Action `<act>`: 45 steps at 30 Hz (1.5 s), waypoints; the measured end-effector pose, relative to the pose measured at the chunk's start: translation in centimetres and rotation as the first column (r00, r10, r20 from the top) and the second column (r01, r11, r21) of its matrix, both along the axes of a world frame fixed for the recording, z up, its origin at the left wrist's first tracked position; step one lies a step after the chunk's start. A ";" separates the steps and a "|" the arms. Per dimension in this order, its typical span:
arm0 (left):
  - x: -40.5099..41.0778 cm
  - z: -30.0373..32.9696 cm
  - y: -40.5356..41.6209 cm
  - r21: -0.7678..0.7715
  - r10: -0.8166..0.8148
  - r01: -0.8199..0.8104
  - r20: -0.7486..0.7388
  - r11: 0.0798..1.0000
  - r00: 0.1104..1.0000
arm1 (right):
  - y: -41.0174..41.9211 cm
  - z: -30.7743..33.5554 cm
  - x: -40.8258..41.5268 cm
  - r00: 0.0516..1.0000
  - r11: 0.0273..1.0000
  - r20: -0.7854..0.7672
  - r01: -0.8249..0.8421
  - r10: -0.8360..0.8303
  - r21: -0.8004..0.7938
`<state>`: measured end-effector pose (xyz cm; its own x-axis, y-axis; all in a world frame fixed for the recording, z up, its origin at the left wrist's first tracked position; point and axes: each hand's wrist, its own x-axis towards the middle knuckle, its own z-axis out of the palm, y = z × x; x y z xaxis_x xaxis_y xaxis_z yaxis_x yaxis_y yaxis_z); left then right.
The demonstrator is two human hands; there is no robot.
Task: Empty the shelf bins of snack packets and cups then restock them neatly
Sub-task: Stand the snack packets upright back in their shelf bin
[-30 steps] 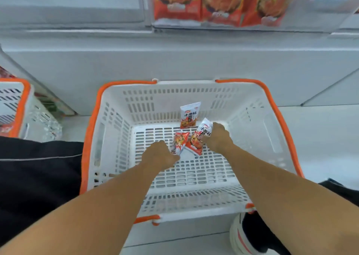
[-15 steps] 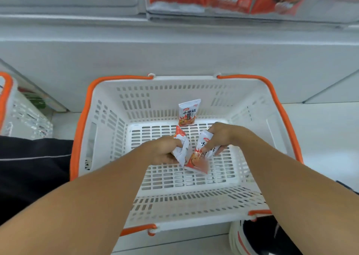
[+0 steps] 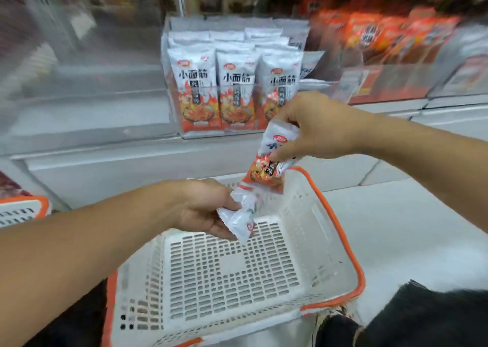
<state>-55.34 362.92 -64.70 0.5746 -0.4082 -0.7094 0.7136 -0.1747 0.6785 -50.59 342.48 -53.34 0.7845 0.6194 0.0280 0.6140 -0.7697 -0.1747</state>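
Note:
My right hand (image 3: pixel 314 127) pinches a white and orange snack packet (image 3: pixel 269 167) by its top, hanging above the far rim of the white basket (image 3: pixel 324 264). My left hand (image 3: pixel 206 209) grips another white packet (image 3: pixel 239 218) over the basket's far left part. Straight ahead, a clear shelf bin (image 3: pixel 184 132) holds upright rows of the same packets (image 3: pixel 233 93). My right hand is just below and right of that bin's front.
Orange packets (image 3: pixel 390 37) fill the bins to the right, blurred. A second orange-rimmed basket (image 3: pixel 23 209) shows at the left edge. A shoe (image 3: pixel 335 325) and dark trousers (image 3: pixel 427 317) lie at the lower right. White floor (image 3: pixel 412 230) spreads right of the basket.
Both hands rose out of the basket, each with a packet, and my view tilted up to the shelf. The third packet at the basket's back is out of sight.

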 end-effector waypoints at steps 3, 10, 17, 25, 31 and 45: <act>-2.1 4.9 -0.2 -0.112 0.081 -0.074 0.063 0.991 0.995 | -0.5 1.0 -3.0 0.976 0.981 0.209 0.016 -0.057 0.191; -0.8 9.7 -1.8 -0.390 0.462 -0.422 0.010 0.819 0.887 | 0.9 0.6 -4.8 0.997 0.941 -0.069 0.059 -0.038 0.334; 0.9 12.0 -0.2 -0.496 0.253 -0.183 0.079 0.849 0.964 | 0.6 0.6 -2.8 0.997 0.945 0.052 0.034 -0.054 0.325; 2.1 14.7 -0.2 0.393 -0.208 -0.422 0.883 0.817 0.420 | -3.4 5.7 0.1 0.991 0.850 -0.134 0.092 -0.025 0.519; 3.2 14.4 -2.7 0.443 -0.344 -0.179 0.847 0.878 0.405 | -2.3 6.6 0.0 0.855 0.773 -0.484 0.177 0.186 0.609; 5.5 13.2 -0.3 0.362 -0.049 -0.390 0.783 0.847 0.620 | -2.3 10.7 13.9 0.954 0.821 0.017 0.268 -0.300 -0.504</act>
<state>-49.86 362.57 -51.55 0.9984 0.0022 -0.0562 0.0484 -0.5422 0.8388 -36.73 340.16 -42.65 0.9180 0.2865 -0.2743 0.3554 -0.9013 0.2478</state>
